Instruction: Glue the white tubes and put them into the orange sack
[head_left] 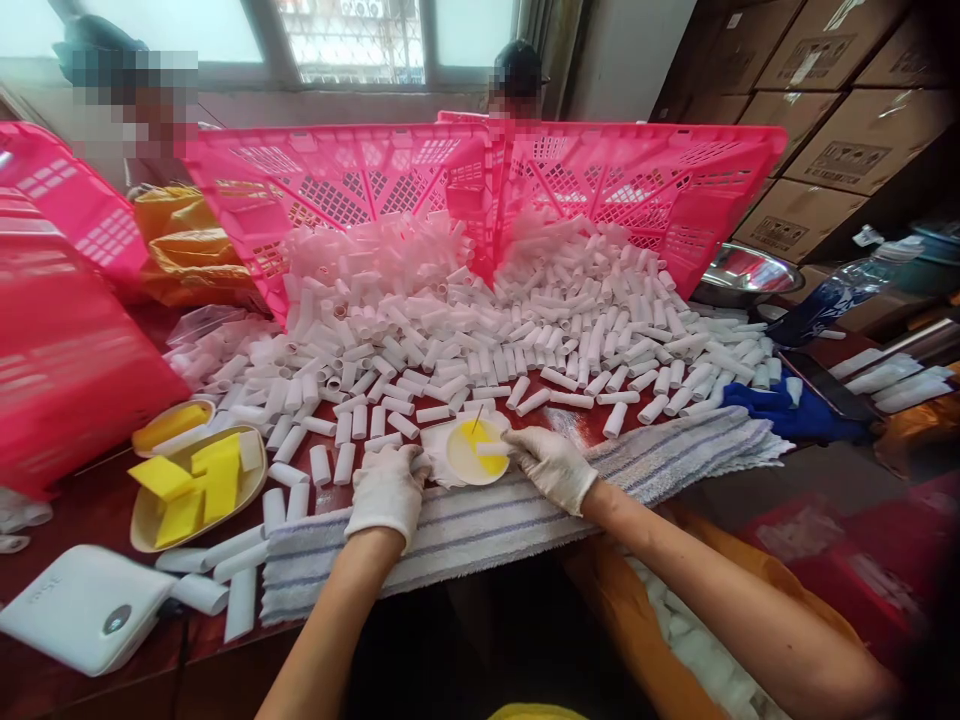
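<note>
My right hand (pixel 551 468), in a white glove, pinches a small white tube (pixel 493 449) by its right end. The tube lies level over a round white dish (pixel 461 463) with something yellow in it and a thin stick standing up. My left hand (pixel 386 492), also gloved, is closed just left of the dish, its fingertips at a small white piece that I cannot make out clearly. Both hands are above a striped towel (pixel 465 535) along the table's front edge. A large heap of white tubes (pixel 450 330) lies behind the dish.
Pink baskets (pixel 637 165) tip toward the heap. At left are a tray (pixel 255 480) of yellow sponges and a white device (pixel 86 610). A metal bowl (pixel 750 272), bottle (pixel 840 290) and blue cloth (pixel 772 412) are at right. Two people are behind the baskets.
</note>
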